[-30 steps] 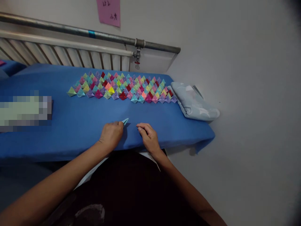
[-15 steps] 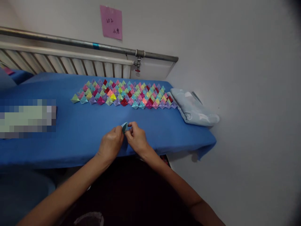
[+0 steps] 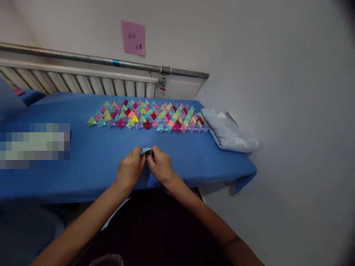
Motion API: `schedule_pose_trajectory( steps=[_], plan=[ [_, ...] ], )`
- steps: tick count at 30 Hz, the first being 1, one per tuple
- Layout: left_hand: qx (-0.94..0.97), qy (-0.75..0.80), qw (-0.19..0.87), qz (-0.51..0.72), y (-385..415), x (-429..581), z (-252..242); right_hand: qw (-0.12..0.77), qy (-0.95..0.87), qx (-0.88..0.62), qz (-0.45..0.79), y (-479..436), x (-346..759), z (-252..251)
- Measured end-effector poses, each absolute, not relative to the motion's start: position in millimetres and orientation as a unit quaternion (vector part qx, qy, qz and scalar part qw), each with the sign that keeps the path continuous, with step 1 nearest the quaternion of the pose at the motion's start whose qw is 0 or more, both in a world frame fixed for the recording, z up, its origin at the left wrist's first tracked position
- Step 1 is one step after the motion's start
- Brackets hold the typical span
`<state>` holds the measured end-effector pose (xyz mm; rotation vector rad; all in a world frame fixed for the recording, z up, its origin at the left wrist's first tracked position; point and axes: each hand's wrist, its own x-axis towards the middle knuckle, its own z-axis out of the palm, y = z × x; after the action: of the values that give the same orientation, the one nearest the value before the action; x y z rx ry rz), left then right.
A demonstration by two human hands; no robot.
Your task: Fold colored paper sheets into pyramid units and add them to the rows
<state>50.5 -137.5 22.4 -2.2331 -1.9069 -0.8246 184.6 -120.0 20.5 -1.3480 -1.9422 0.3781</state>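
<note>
My left hand [image 3: 130,170] and my right hand [image 3: 161,167] meet over the near part of a blue-covered table [image 3: 83,151]. Both pinch a small teal folded paper piece [image 3: 146,151] between their fingertips, just above the cloth. Farther back on the table lie several rows of folded paper pyramids [image 3: 146,115] in many colours, packed side by side.
A folded pale blue cloth [image 3: 229,130] lies at the table's right end. Behind the table run a white radiator [image 3: 80,83] and a metal pipe [image 3: 111,61] with a valve. A pink note [image 3: 133,37] hangs on the wall. A blurred patch covers the table's left part.
My right hand moved left from the cloth to join my left hand on the teal paper piece. The piece now sits lower between both sets of fingertips.
</note>
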Motion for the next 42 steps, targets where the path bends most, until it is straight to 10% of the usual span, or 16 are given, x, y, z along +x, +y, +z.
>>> schedule_pose_trajectory(
  steps=[42],
  plan=[
    [-0.666,-0.507,-0.063,-0.543,-157.7,55.0,28.3,0.547,-0.757,-0.353,0.045,-135.5,188.9,23.7]
  ],
)
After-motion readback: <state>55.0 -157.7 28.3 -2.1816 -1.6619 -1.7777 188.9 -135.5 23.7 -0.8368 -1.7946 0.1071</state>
